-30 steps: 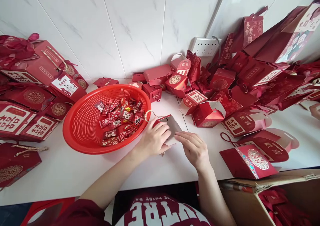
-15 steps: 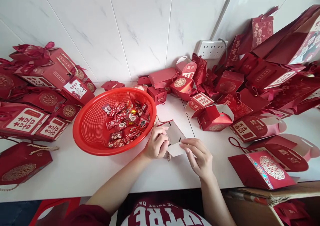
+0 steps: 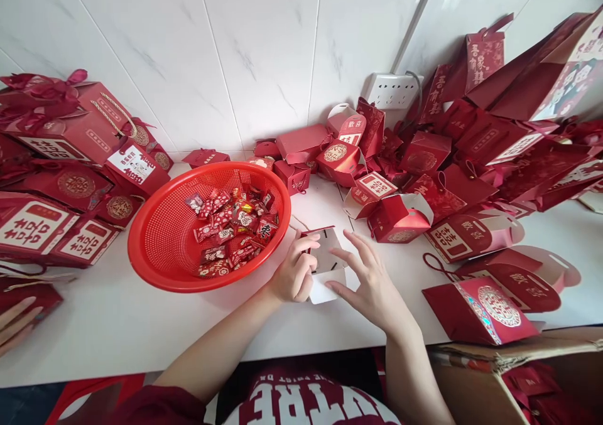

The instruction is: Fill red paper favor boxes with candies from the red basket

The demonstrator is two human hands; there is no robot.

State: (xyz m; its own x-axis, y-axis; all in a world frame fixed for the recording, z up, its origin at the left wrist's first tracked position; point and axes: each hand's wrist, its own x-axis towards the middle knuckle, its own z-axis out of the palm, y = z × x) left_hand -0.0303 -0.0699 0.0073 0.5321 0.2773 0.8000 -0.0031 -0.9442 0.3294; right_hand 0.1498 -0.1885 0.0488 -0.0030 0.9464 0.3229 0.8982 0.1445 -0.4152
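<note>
A small gift box (image 3: pixel 330 255), pale inside with dark slots and a red edge, lies on the white table in front of me. My left hand (image 3: pixel 296 271) is closed on its left side, fingers curled. Over its right side my right hand (image 3: pixel 372 280) is open with the fingers spread. The right thumb is at the white flap (image 3: pixel 323 291) on the near side; whether it presses on it I cannot tell. A twisted cord (image 3: pixel 298 221) shows behind the box. Left of my hands, a red plastic basket (image 3: pixel 157 274) holds several wrapped candies (image 3: pixel 235 230).
Red gift boxes are piled at the left (image 3: pixel 78 183) and right (image 3: pixel 452 186). Another person's hand (image 3: pixel 16 324) rests on a box at the left edge. A power strip (image 3: pixel 393 91) is against the tiled wall. A cardboard carton (image 3: pixel 471 381) stands below the table's right front edge.
My right hand has let go of the white flap and spread its fingers. The flap now faces me more. A person's hand has appeared at the far left. The view has shifted slightly.
</note>
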